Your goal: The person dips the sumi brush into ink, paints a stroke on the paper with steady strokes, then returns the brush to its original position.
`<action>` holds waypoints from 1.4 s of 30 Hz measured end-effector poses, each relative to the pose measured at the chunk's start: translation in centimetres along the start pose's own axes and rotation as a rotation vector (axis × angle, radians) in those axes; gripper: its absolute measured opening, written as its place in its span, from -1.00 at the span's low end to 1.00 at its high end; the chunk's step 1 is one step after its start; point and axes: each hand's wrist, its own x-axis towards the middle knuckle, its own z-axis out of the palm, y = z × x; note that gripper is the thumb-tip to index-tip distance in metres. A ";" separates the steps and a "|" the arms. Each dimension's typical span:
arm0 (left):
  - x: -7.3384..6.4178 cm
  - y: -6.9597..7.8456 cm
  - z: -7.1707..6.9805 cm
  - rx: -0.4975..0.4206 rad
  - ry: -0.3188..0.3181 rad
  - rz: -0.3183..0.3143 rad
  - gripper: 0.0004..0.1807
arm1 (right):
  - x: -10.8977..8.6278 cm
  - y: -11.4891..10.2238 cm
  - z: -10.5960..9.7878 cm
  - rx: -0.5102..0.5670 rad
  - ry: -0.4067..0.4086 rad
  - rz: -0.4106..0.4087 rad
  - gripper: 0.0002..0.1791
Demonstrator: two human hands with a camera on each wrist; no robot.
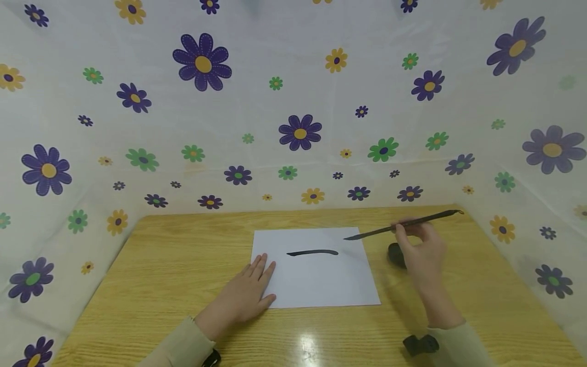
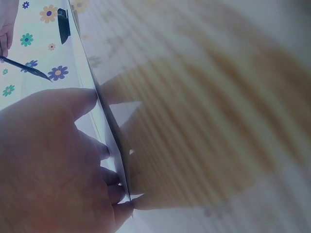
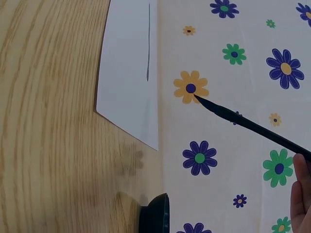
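Note:
My left hand (image 1: 247,290) rests flat on the left edge of a white sheet of paper (image 1: 321,280), fingers straight. A single black horizontal brush stroke (image 1: 313,252) crosses the sheet's upper middle. Between thumb and fingers, my right hand (image 1: 424,252) pinches a dark writing brush (image 1: 428,218), held slanted above the paper's upper right corner. The brush's black pointed tip (image 3: 206,103) hangs in the air in the right wrist view, apart from the sheet. Beside that hand stands a small dark bowl (image 1: 396,255), partly hidden by it; what it contains is not visible.
The wooden table (image 1: 174,265) bears the paper and the bowl. A white cloth (image 1: 257,107) with purple, green and yellow flowers encloses the table at the back and both sides. Dark camera straps (image 1: 421,345) show near the sleeves.

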 end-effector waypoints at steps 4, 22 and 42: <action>0.0 0.0 0.0 -0.003 -0.002 -0.001 -0.17 | 0.1 0.3 -0.7 -0.025 0.019 0.005 -0.90; 0.4 -0.5 0.8 0.013 0.012 0.009 -0.18 | 0.8 1.4 -4.3 -0.097 0.118 0.049 -0.90; 0.2 -0.1 0.3 0.009 0.000 0.000 -0.17 | 0.2 3.1 -8.7 -0.167 0.197 -0.025 -0.72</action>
